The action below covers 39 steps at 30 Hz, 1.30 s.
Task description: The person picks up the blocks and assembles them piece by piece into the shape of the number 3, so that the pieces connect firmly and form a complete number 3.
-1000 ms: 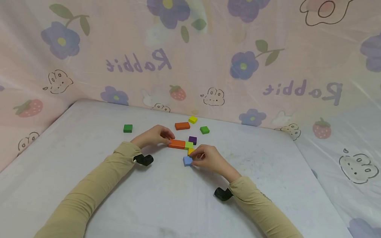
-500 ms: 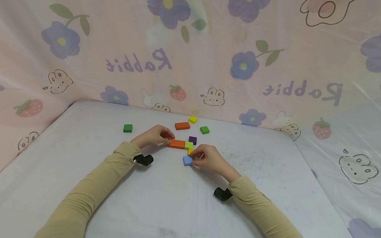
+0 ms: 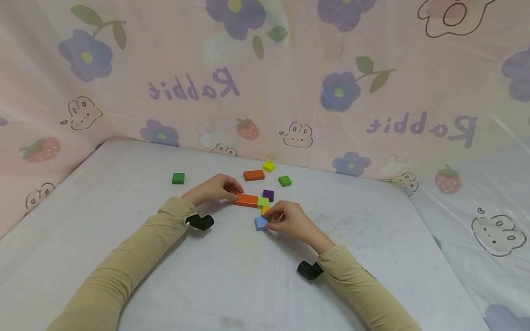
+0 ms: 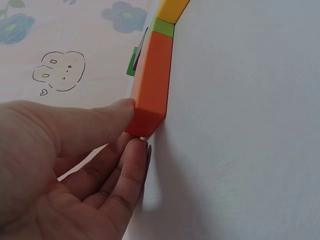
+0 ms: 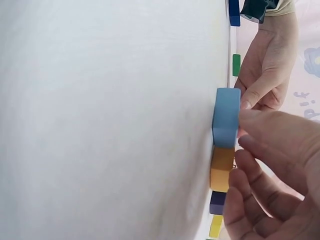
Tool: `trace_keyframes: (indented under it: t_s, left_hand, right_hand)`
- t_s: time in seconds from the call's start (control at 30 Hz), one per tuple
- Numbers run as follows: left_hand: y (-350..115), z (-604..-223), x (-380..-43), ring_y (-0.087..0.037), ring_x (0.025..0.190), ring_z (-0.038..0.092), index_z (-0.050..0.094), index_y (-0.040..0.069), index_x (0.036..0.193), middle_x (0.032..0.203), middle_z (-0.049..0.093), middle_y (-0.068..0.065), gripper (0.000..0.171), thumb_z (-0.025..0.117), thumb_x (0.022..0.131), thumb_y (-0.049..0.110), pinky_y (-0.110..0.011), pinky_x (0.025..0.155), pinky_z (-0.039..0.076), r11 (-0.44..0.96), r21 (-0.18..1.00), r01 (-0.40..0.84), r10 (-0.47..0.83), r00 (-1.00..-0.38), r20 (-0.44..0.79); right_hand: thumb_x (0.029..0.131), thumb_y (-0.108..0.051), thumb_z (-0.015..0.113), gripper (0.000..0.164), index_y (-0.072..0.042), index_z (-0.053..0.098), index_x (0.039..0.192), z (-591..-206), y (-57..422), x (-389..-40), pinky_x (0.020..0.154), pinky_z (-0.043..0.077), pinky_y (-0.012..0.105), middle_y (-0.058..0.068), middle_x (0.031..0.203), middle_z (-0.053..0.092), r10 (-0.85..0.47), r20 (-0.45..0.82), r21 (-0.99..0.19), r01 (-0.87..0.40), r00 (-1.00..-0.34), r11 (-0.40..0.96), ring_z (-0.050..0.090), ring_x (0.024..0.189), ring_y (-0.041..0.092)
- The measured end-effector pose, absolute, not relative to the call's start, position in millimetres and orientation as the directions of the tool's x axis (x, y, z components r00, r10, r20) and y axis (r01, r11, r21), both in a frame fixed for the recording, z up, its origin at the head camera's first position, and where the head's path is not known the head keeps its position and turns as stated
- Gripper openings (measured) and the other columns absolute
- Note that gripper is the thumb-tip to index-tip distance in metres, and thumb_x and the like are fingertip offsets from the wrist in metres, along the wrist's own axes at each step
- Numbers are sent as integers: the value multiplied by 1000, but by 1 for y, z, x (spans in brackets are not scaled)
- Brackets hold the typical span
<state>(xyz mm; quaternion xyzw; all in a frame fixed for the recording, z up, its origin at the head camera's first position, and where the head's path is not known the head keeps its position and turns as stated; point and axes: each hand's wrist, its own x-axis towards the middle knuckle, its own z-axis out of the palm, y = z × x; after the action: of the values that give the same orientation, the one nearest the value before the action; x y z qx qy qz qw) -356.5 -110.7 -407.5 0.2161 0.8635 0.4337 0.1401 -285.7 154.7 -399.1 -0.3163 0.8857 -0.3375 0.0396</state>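
My left hand (image 3: 215, 188) holds the left end of a long orange block (image 3: 246, 200), its thumb against the block in the left wrist view. A lime-green block (image 3: 263, 202) adjoins the orange block's right end. Nearer to me, a yellow-orange block (image 3: 265, 210) touches the green one, partly hidden by fingers. My right hand (image 3: 292, 221) pinches a light blue block (image 3: 260, 224) between thumb and index finger. In the right wrist view the light blue block (image 5: 226, 117) sits against the yellow-orange block (image 5: 222, 170). All of these lie on the white tabletop.
A purple block (image 3: 268, 194) lies just behind the row. Farther back are a red-orange block (image 3: 253, 175), a yellow block (image 3: 268, 167) and a green block (image 3: 284, 181). A darker green block (image 3: 178, 178) lies left. The right wrist view shows a dark blue block (image 5: 234, 12).
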Motion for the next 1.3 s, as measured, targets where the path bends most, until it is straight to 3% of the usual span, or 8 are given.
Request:
trace_keyframes:
  t_s: [0.53,0.77,1.03,1.3]
  left_hand:
    - [-110,-406,-357,-21,97,56,67,4,112,106,65,-7,24,66,88,5,-35,91,44,533,809,249,494,-868,-59]
    - [-119,-401,-357,-23,98,58,63,2,118,110,63,-8,30,65,91,13,-35,89,47,493,846,204,485,-872,-72]
    - [-165,-373,-347,-29,115,54,55,-1,127,133,51,-20,37,61,94,15,-43,97,43,284,945,163,478,-878,8]
    - [-221,-365,-328,-26,119,52,51,4,133,136,50,-14,42,59,96,22,-46,101,39,284,940,188,504,-864,20]
  right_hand:
    - [79,-7,77,22,-3,73,100,-398,154,-286,70,50,26,5,89,67,-594,149,-596,-551,-791,584,58,79,19]
    - [80,-8,77,23,-2,73,101,-399,155,-285,70,50,26,6,90,67,-588,138,-610,-536,-797,584,58,79,21]
    - [79,-8,78,22,-4,73,100,-402,157,-288,70,50,26,3,90,67,-590,143,-618,-537,-795,574,59,80,20]
    - [79,-10,78,22,-5,74,100,-402,157,-289,70,51,26,2,90,66,-595,138,-620,-537,-792,572,58,79,17]
